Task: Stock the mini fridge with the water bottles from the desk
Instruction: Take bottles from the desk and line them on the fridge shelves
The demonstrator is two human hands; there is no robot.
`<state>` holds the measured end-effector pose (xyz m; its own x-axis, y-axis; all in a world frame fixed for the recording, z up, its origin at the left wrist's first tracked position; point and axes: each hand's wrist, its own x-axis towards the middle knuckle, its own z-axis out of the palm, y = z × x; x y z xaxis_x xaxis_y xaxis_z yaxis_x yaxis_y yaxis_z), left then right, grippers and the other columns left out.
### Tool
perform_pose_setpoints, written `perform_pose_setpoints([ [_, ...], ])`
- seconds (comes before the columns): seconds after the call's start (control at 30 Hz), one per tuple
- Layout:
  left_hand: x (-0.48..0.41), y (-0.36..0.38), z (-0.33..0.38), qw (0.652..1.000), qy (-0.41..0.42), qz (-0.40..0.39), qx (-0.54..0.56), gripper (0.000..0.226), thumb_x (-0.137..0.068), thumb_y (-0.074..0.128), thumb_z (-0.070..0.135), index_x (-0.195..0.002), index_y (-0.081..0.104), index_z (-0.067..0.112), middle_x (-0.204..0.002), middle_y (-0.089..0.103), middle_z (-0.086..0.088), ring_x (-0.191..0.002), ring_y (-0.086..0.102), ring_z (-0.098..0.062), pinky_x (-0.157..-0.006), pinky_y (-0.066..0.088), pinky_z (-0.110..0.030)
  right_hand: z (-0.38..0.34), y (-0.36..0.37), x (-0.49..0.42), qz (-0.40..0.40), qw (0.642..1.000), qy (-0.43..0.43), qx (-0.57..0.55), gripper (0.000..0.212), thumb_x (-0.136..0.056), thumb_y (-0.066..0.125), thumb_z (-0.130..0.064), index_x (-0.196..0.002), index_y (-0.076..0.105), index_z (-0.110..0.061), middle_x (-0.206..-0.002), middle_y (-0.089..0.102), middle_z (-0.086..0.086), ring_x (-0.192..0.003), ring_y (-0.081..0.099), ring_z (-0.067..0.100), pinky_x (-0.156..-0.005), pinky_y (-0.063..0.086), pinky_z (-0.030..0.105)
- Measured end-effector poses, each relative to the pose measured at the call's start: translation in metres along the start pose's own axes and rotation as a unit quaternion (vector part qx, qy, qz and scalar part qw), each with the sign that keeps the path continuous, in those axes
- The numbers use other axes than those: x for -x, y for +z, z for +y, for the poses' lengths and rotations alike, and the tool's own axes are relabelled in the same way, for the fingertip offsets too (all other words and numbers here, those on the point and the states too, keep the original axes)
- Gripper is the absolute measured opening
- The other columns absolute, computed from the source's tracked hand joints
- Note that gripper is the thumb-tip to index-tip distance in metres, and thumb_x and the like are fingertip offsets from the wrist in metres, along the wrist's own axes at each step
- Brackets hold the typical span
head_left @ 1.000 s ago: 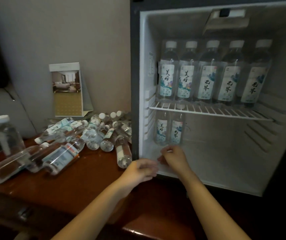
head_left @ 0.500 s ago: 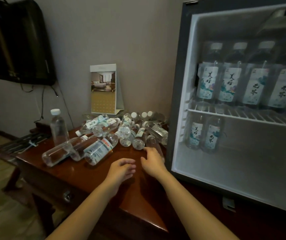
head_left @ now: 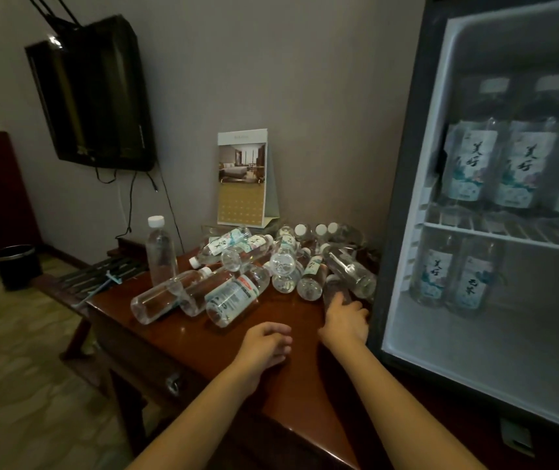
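Several clear water bottles [head_left: 281,266] lie in a heap on the dark wooden desk [head_left: 203,337], and one bottle [head_left: 160,252] stands upright at the left. The open mini fridge [head_left: 403,198] at the right has labelled bottles [head_left: 471,161] on its wire shelf [head_left: 508,237] and two bottles [head_left: 434,269] standing below. My right hand [head_left: 345,320] reaches beside the fridge frame, and its fingers curl over the near end of a lying bottle [head_left: 334,286]. My left hand [head_left: 264,344] hovers over the desk, loosely curled and holding nothing.
A standing calendar card [head_left: 242,178] leans at the wall behind the heap. A wall-mounted television [head_left: 95,93] with hanging cables is at the left. A dark bin [head_left: 17,262] stands on the floor. The desk's front edge has a drawer knob [head_left: 173,381].
Both hands left the fridge's lower compartment and moved left to the desk. My right hand has reached the bottle lying nearest the fridge. The view turned left.
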<state>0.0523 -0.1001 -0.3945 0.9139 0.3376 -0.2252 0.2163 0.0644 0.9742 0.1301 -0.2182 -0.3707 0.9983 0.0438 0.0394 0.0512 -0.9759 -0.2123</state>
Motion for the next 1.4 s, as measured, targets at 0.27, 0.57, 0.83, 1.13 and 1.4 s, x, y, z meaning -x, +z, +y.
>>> perform_pose_setpoints([
  [0.27,0.0,0.027,0.0,0.993,-0.069,-0.06,0.08,0.036,-0.099,0.04,0.022,-0.131,0.045,0.005,-0.119,0.059,-0.016,-0.102,0.061,-0.027,-0.083,0.05,-0.031,0.008,-0.014,0.036,-0.108,0.942,0.04,-0.315,0.088,-0.076,0.065,-0.043,-0.143,0.017,-0.011,-0.133,0.047,0.015,-0.117,0.052,0.031,-0.09,0.047,0.036],
  [0.57,0.021,0.033,0.006,0.96,-0.063,-0.094,0.256,0.033,-0.095,0.047,0.035,-0.112,0.056,0.009,-0.104,0.065,-0.018,-0.095,0.061,-0.03,-0.081,0.05,-0.039,0.05,-0.033,0.076,-0.329,0.662,0.048,-0.672,0.028,-0.083,0.05,-0.024,-0.101,0.06,-0.004,-0.085,0.066,0.013,-0.073,0.064,0.022,-0.059,0.053,0.029],
  [0.83,0.051,0.044,0.022,0.977,0.088,-0.091,0.174,0.028,-0.09,0.054,0.018,-0.116,0.054,0.008,-0.107,0.065,-0.018,-0.099,0.063,-0.031,-0.09,0.049,-0.046,0.086,-0.034,0.092,-0.354,0.682,-0.086,-0.634,0.069,-0.067,0.072,-0.015,-0.129,0.043,-0.02,-0.121,0.057,0.017,-0.097,0.065,0.028,-0.075,0.055,0.039],
  [1.13,0.082,0.078,0.039,0.969,0.171,-0.138,0.115,0.021,-0.09,0.052,0.011,-0.108,0.057,0.021,-0.102,0.067,-0.012,-0.096,0.065,-0.028,-0.086,0.053,-0.044,0.118,-0.054,0.114,-0.277,0.75,-0.119,-0.588,0.067,-0.073,0.074,-0.014,-0.13,0.04,-0.017,-0.121,0.062,0.013,-0.106,0.065,0.026,-0.094,0.051,0.044],
  [1.4,0.099,0.125,0.051,0.921,0.303,-0.243,-0.002,0.055,-0.08,0.065,-0.003,-0.113,0.048,0.038,-0.111,0.065,0.005,-0.1,0.064,-0.005,-0.081,0.054,-0.023,0.158,-0.064,0.128,-0.079,0.82,-0.143,-0.549,0.057,-0.075,0.075,-0.004,-0.118,0.049,-0.032,-0.107,0.068,-0.005,-0.097,0.067,0.006,-0.079,0.055,0.023],
])
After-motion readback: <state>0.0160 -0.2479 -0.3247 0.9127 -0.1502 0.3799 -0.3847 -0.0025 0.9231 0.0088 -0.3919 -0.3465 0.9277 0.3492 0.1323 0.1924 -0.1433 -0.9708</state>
